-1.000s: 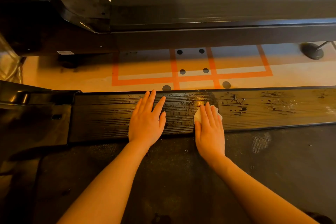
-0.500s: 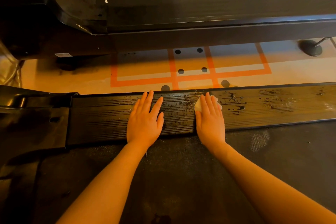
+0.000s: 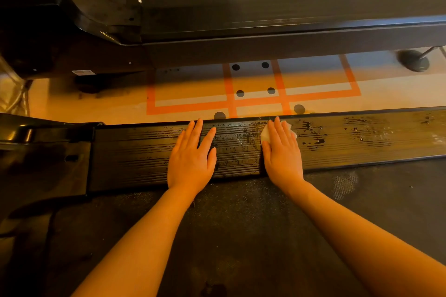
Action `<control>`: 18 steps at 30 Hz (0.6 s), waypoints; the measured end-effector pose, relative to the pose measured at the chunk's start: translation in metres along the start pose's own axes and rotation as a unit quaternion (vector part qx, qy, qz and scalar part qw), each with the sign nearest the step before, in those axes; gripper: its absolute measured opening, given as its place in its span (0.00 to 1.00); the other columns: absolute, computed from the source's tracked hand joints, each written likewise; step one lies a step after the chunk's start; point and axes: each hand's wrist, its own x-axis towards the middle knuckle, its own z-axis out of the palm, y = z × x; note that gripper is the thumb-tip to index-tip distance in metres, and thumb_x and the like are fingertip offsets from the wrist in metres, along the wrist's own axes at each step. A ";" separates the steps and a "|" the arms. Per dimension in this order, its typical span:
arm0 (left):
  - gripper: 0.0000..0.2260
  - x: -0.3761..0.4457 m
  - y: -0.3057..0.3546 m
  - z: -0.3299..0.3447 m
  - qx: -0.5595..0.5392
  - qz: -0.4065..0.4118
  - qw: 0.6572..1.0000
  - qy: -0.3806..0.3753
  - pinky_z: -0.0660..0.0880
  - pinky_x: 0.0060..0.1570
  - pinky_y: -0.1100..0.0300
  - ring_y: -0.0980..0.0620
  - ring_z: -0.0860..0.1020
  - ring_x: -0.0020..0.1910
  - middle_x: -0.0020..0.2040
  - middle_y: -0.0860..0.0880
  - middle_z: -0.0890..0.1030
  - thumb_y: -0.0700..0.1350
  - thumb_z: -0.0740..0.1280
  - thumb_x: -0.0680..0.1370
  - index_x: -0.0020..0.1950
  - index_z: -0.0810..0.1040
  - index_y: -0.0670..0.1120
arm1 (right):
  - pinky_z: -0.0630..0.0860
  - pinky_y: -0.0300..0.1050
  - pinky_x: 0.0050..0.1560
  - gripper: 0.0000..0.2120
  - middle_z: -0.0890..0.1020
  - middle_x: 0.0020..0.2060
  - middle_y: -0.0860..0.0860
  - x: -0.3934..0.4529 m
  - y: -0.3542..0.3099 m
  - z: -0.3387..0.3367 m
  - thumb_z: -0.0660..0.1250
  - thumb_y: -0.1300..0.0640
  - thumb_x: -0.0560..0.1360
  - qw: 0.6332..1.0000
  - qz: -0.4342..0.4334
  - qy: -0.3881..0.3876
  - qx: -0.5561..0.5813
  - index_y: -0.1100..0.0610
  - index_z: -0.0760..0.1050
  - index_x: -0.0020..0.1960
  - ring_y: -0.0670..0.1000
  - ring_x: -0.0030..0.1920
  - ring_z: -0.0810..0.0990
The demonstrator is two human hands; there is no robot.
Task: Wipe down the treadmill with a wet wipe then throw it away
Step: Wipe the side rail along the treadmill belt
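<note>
1. A person kneels or leans over a treadmill, seen from a head camera looking down at both bare arms.
2. The wet wipe [image 3: 265, 134] is a small white wad lying on the ribbed side rail [image 3: 362, 137] of the treadmill, close to the rail's far edge, mostly hidden under the right hand [image 3: 281, 152].
3. The wipe looks light, soft and limp, and likely slick with moisture. It probably works best pressed flat under the fingers, and pinched at a loose corner when it is time to lift it.
4. The right hand's grip is released: fingers straight and together, pressing the wipe down onto the rail.
5. The left hand [image 3: 191, 159] lies flat on the same rail, just beside the right, fingers slightly spread, grasping nothing.
6. Both forearms stretch forward over the dark belt [image 3: 241, 224].
7. Wet streaks shine on the rail between and to the right of the hands.
</note>
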 end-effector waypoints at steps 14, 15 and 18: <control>0.21 0.007 0.043 0.006 -0.053 -0.029 0.998 0.014 0.50 0.75 0.49 0.46 0.51 0.79 0.79 0.44 0.55 0.51 0.55 0.83 0.77 0.64 0.50 | 0.44 0.50 0.76 0.27 0.54 0.78 0.54 -0.053 0.009 0.009 0.49 0.48 0.83 1.000 0.014 -0.003 -0.011 0.57 0.53 0.78 0.52 0.78 0.47; 0.21 0.009 0.045 0.008 -0.046 -0.035 0.998 0.014 0.50 0.76 0.49 0.46 0.50 0.79 0.79 0.44 0.55 0.51 0.54 0.83 0.77 0.64 0.50 | 0.45 0.50 0.76 0.27 0.54 0.78 0.54 -0.057 0.010 0.009 0.48 0.48 0.82 1.000 0.013 -0.004 -0.014 0.57 0.52 0.78 0.52 0.78 0.47; 0.23 0.009 0.045 0.012 -0.011 -0.040 0.999 0.003 0.49 0.76 0.50 0.47 0.48 0.79 0.80 0.45 0.53 0.53 0.51 0.83 0.78 0.60 0.51 | 0.44 0.50 0.76 0.27 0.52 0.78 0.52 -0.057 0.015 0.006 0.49 0.48 0.82 1.000 0.002 -0.011 -0.009 0.56 0.50 0.78 0.52 0.77 0.46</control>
